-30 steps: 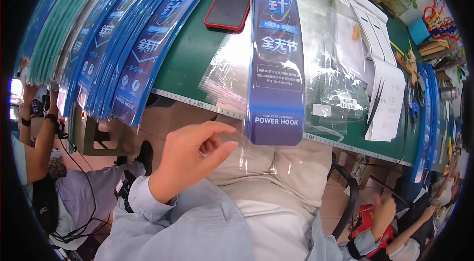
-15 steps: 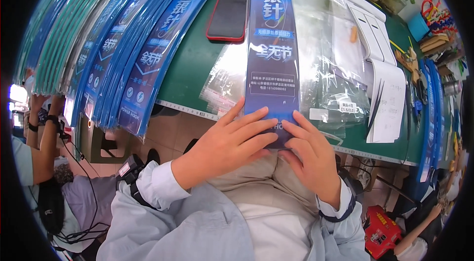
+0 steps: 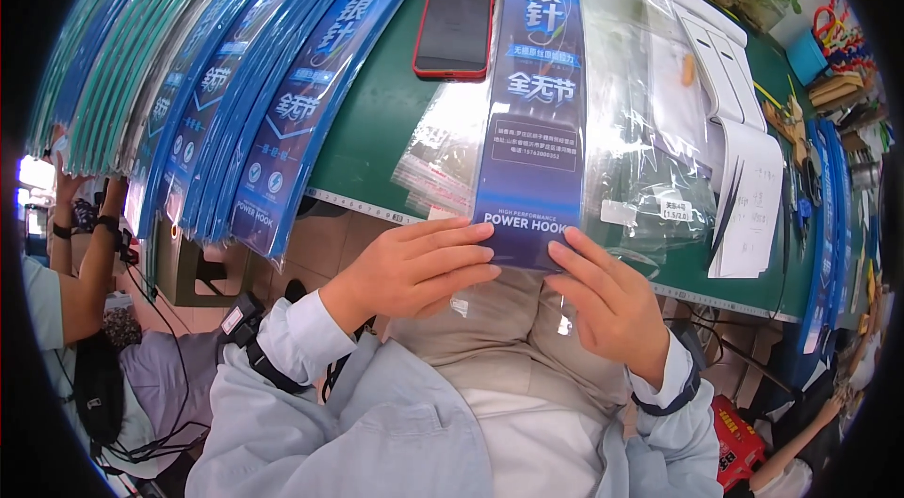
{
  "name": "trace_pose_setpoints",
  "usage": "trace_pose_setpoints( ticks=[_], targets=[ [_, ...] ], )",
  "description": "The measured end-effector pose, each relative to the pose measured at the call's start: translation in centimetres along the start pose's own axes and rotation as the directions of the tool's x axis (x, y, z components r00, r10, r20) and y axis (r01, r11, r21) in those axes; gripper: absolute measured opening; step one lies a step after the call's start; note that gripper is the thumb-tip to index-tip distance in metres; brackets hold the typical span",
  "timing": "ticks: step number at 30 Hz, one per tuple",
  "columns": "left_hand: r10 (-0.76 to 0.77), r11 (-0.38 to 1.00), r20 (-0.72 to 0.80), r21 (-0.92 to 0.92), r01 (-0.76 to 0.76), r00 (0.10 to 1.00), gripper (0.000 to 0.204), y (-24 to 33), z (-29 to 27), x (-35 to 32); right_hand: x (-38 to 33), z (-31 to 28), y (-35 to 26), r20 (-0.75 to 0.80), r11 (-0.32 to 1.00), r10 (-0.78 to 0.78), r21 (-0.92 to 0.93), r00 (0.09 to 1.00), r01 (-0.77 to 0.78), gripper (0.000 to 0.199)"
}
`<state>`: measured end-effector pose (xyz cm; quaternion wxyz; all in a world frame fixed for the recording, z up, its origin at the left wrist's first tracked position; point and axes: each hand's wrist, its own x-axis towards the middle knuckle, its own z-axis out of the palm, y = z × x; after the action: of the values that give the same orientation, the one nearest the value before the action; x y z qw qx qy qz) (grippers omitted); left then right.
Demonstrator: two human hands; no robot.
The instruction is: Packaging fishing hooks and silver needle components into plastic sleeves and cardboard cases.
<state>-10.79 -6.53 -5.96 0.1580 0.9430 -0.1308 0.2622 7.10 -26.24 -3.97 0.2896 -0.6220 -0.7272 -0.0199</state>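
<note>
A long blue card in a clear plastic sleeve [image 3: 532, 140] lies lengthwise in front of me, its near end reaching past the table edge. My left hand [image 3: 419, 267] grips the left near corner, fingers on top and thumb hidden beneath. At the right near corner, my right hand [image 3: 603, 296] holds the edge with bent fingers. Clear plastic hangs below the card's end between my hands. More clear sleeves [image 3: 433, 154] lie under its left side, and a pile of clear bags [image 3: 626, 112] lies along its right.
Several blue and green packaged cards [image 3: 292, 112] stand in a leaning row on the left. A red-cased phone [image 3: 455, 27] lies on the green table [image 3: 372, 131]. Papers [image 3: 747, 201], tweezers [image 3: 725, 225] and a blue cup [image 3: 805, 58] are on the right. Other people sit nearby.
Both hands have moved apart, from the middle of the card's near end to its two corners, uncovering the print there. The view has shifted slightly.
</note>
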Motion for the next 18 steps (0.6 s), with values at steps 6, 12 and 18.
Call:
trace_pose_setpoints(
  ticks=[6,12,18],
  targets=[
    [-0.003,0.997,-0.036,0.082,0.006,0.999,0.023,0.2,1.1,-0.7,-0.1,0.7,-0.3,-0.056,0.999,0.045,0.031,0.997,-0.044,0.023],
    [-0.117,0.991,-0.267,-0.089,0.096,0.956,0.022,0.5,2.3,-0.1,-0.2,1.1,-0.1,-0.156,0.989,0.117,0.11,0.981,-0.1,0.02],
    [-0.41,0.871,-0.355,-0.425,0.246,0.84,0.016,1.2,3.4,-0.3,-0.4,1.8,-0.8,-0.233,0.937,0.281,0.275,0.931,-0.214,0.017]
  ],
)
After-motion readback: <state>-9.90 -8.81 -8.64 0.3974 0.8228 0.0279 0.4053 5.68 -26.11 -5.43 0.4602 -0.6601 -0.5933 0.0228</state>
